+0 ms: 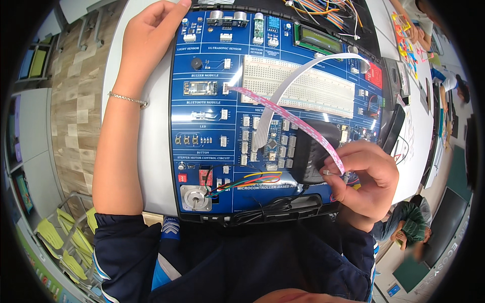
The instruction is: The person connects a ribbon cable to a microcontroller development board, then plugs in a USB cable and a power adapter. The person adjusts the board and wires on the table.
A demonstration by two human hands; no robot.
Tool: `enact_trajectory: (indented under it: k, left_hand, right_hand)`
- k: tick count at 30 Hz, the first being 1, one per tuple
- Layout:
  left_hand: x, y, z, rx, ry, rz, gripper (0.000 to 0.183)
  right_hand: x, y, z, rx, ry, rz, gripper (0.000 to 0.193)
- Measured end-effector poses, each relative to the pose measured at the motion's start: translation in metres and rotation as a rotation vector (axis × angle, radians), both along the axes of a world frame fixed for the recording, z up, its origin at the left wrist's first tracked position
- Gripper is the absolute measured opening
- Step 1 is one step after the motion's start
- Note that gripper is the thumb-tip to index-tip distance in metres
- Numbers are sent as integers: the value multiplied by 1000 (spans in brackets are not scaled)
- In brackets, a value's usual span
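Observation:
My right hand [366, 177] pinches the loose end of a pink-and-white ribbon cable [298, 123], with a small white connector [329, 172] at the fingertips. From there the cable arches over the blue electronics trainer board [202, 121] to a white socket beside a small module at its left. At the far left corner, the curled fingers of my left hand [154, 30] grip the rim of the board's black case; some fingertips are cut off by the picture's edge. A grey ribbon cable [283, 91] loops from the microcontroller area to the far right of the board.
A white breadboard [298, 86] sits mid-board, below a small display [318, 39]. A black power adapter [316, 151] lies near my right hand. Near left is a stepper motor [195, 198] with coloured wires. Black cable [262, 209] lies along the near edge. Other people sit at right.

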State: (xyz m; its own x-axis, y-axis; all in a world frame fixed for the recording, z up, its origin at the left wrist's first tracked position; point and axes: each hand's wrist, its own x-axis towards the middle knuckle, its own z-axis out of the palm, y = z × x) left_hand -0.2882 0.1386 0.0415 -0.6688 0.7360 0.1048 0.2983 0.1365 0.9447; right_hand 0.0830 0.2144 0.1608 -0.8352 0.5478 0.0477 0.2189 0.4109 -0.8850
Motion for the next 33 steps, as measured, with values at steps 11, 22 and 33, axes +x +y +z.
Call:
enact_trajectory:
  k: [11,22,33]
  left_hand:
    - [10,1,10,56,-17,-34,30]
    - [8,-1,10,65,-29,-51,30]
    - [-3,-5,2,41,-25,-56,26]
  right_hand:
    - [7,0,0,-198,1,-8,28]
    - [5,-2,6,-223,-75,-49,30]
    - [5,5,-1,-84,-14,35,21]
